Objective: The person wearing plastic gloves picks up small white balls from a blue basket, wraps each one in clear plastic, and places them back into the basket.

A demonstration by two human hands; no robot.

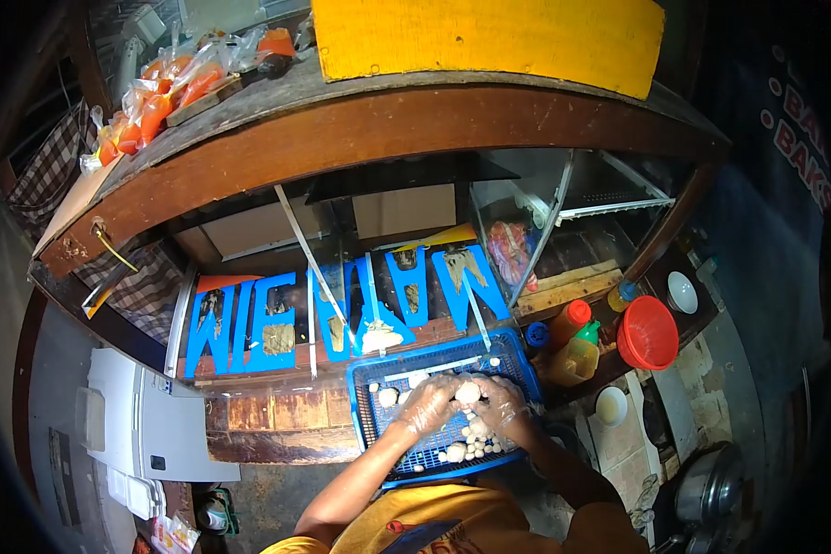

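Note:
Both my hands wear thin clear plastic gloves and meet over a blue plastic basket (365, 441). A large pale meatball (468, 393) is held between them at fingertip height. My left hand (428, 406) curls its fingers against the ball's left side. From the other side, the fingers of my right hand (502, 406) close round it. Below the right hand, several small pale meatballs (475, 436) lie clustered in the basket, with a bigger one (456, 451) near its front. Another meatball (388, 397) sits left of my left hand.
Behind the basket stands a wooden cart with glass panes and blue lettering (286, 323). To the right are a red bowl (647, 333), a squeeze bottle (574, 362), a white bowl (611, 406) and a metal pot (709, 485). A white styrofoam box (171, 425) stands left.

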